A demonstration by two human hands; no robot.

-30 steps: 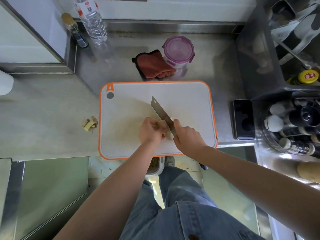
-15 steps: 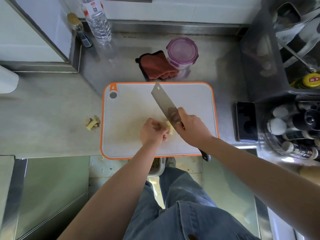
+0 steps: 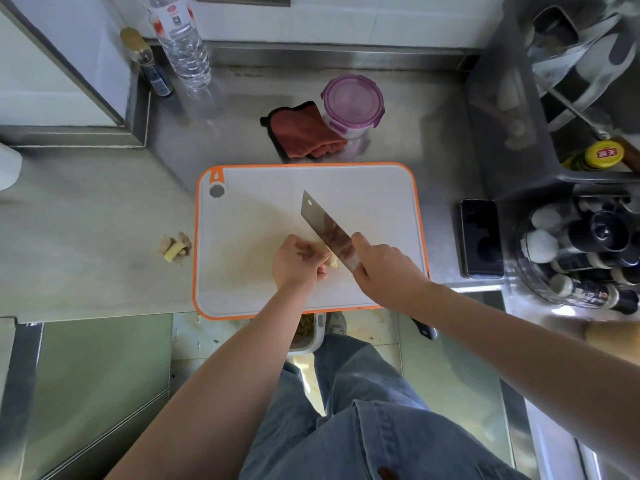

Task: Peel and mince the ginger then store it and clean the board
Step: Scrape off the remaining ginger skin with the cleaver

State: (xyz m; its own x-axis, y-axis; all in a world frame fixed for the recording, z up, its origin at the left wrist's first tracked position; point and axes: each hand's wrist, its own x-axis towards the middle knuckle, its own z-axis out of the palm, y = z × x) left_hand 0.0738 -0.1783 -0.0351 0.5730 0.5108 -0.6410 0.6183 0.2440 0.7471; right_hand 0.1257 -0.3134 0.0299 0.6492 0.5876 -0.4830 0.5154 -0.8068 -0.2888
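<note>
A white cutting board (image 3: 374,199) with an orange rim lies on the steel counter. My left hand (image 3: 296,263) pinches a pale piece of ginger (image 3: 331,262) on the board's near middle, mostly hidden under the fingers. My right hand (image 3: 384,268) grips the handle of a cleaver (image 3: 327,232), whose blade slants up and left and rests against the ginger. A small heap of ginger peel and scraps (image 3: 175,247) sits on the counter just left of the board. A purple-lidded round container (image 3: 352,105) stands behind the board.
A red cloth (image 3: 304,133) lies beside the container. A water bottle (image 3: 181,39) and a small dark bottle (image 3: 147,62) stand at the back left. A black phone (image 3: 480,237) lies right of the board, with seasoning bottles (image 3: 581,261) and a dish rack (image 3: 554,81) beyond. A bin (image 3: 306,332) sits on the floor below.
The cleaver rose and tilted flat half a second ago, then came back down against the ginger. My left hand kept hold of the ginger in the same place.
</note>
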